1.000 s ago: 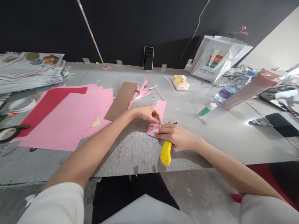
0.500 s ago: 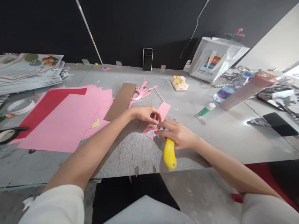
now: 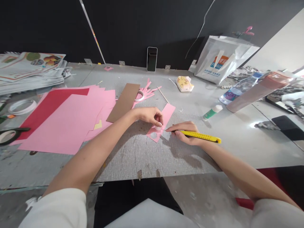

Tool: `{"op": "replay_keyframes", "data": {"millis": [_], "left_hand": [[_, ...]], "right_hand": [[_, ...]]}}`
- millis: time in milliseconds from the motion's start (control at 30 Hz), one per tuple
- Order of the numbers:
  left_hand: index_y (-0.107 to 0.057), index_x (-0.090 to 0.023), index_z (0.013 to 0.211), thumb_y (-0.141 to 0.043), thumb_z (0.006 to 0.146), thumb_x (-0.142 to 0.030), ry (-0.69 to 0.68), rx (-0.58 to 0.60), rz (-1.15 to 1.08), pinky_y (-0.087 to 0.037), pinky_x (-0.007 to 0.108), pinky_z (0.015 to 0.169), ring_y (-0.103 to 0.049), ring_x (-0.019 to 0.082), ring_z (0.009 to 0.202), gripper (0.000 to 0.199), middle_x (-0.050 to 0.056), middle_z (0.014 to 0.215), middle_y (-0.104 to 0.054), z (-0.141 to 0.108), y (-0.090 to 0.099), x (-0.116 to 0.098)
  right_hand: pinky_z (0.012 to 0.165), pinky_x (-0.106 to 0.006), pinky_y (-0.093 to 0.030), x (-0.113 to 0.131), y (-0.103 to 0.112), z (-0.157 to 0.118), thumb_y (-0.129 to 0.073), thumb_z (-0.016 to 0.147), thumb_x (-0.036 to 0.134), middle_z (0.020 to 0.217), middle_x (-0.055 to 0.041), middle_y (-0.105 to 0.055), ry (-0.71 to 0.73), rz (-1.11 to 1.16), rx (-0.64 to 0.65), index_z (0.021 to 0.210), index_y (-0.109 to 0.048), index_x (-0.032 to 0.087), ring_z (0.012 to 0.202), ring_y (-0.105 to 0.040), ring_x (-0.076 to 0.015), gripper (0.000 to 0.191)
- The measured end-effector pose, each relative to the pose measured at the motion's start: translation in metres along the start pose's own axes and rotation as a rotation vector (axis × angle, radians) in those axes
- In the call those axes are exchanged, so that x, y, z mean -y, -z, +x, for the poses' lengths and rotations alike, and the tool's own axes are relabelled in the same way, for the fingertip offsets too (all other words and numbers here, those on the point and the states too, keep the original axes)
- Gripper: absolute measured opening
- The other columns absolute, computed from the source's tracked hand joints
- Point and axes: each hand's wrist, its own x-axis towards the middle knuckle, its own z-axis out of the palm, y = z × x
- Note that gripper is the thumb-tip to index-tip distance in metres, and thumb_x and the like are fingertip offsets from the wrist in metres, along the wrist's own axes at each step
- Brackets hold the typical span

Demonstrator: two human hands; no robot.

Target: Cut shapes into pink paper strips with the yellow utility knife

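Note:
My left hand (image 3: pixel 152 116) is closed, pressing a small round white cap (image 3: pixel 158 127) down on a strip of pink paper (image 3: pixel 169 110). A round hole (image 3: pixel 154 135) shows in the near end of that strip, with the grey table visible through it. In my right hand (image 3: pixel 186 133) is a yellow utility knife (image 3: pixel 201 136), gripped like a pen. Its thin blade points left, and the tip meets the paper at the right side of the cap, or very close to it.
Pink and red paper sheets (image 3: pixel 64 123), a brown cardboard piece (image 3: pixel 123 103) and a tape roll (image 3: pixel 139 96) lie to the left. A glue stick (image 3: pixel 212 112), water bottle (image 3: pixel 239 88) and plastic bag (image 3: pixel 223 60) stand at right. A phone (image 3: pixel 152 59) leans on the wall.
My right hand has turned the knife: its handle pointed toward me and now points right. The blade has come to the cap's right side. My left hand stays on the cap.

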Motion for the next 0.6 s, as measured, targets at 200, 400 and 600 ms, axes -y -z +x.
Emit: {"op": "replay_keyframes", "data": {"millis": [200, 400, 600], "left_hand": [[-0.080, -0.020, 0.097, -0.079, 0.083, -0.043, 0.025, -0.018, -0.004, -0.043, 0.030, 0.074, -0.063, 0.017, 0.081, 0.027, 0.006, 0.093, -0.077, 0.0007, -0.0013, -0.0023], [-0.082, -0.021, 0.097, -0.078, 0.084, -0.043, 0.028, -0.007, 0.006, -0.043, 0.030, 0.074, -0.063, 0.017, 0.082, 0.025, 0.006, 0.095, -0.077, -0.0004, -0.0003, -0.0054], [-0.081, -0.021, 0.096, -0.081, 0.080, -0.041, 0.038, -0.007, 0.031, -0.044, 0.031, 0.076, -0.064, 0.018, 0.084, 0.025, 0.005, 0.095, -0.076, -0.0002, -0.0001, -0.0058]], "right_hand": [[0.065, -0.028, -0.053, -0.0057, -0.0086, -0.0005, -0.051, 0.107, 0.021, 0.087, -0.0014, -0.078, -0.051, -0.015, 0.090, 0.126, -0.075, 0.023, 0.065, -0.067, -0.0132, 0.030], [0.069, -0.029, -0.054, -0.0092, -0.0109, -0.0001, -0.050, 0.108, 0.022, 0.093, -0.0019, -0.079, -0.098, -0.010, 0.146, 0.126, -0.075, 0.024, 0.067, -0.065, -0.0139, 0.031], [0.071, -0.029, -0.054, -0.0081, -0.0091, 0.0012, -0.050, 0.108, 0.023, 0.092, -0.0022, -0.078, -0.086, 0.018, 0.154, 0.127, -0.075, 0.024, 0.069, -0.066, -0.0142, 0.031]]}}
